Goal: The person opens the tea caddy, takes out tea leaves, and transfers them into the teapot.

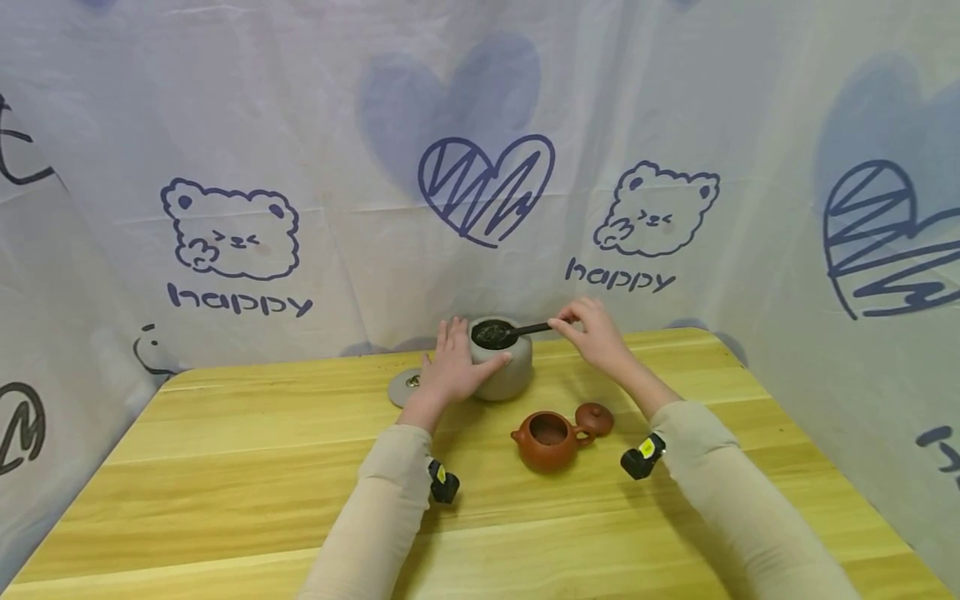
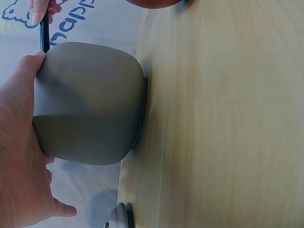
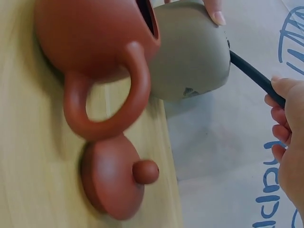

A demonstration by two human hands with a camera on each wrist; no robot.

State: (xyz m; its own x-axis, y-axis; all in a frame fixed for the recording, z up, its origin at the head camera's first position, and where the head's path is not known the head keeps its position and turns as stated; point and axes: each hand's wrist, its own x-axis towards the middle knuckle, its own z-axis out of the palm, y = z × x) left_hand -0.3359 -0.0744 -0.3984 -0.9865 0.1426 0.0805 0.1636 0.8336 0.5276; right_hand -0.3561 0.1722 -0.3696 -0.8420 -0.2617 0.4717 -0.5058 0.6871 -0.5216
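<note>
A grey, rounded jar point(image 1: 504, 382) stands near the table's back edge, with dark, leafy material point(image 1: 491, 334) inside its mouth. Against the jar's left side rests my left hand point(image 1: 456, 371), its fingers straight and its thumb stretched across the front near the rim. My right hand point(image 1: 596, 335) pinches the handle end of a slim black scoop point(image 1: 534, 328), whose other end reaches into the jar's mouth. In the right wrist view the scoop point(image 3: 254, 73) slants out over the rim. Nearer me sits a reddish-brown clay teapot point(image 1: 546, 454), uncovered, spout to the left.
The teapot's lid point(image 1: 594, 418) lies beside its handle, knob up. Left of the jar lies a grey round lid point(image 1: 402, 388) with a small metal knob, partly behind my left hand. Behind the wooden table point(image 1: 247, 467) hangs a printed white cloth point(image 1: 360, 275).
</note>
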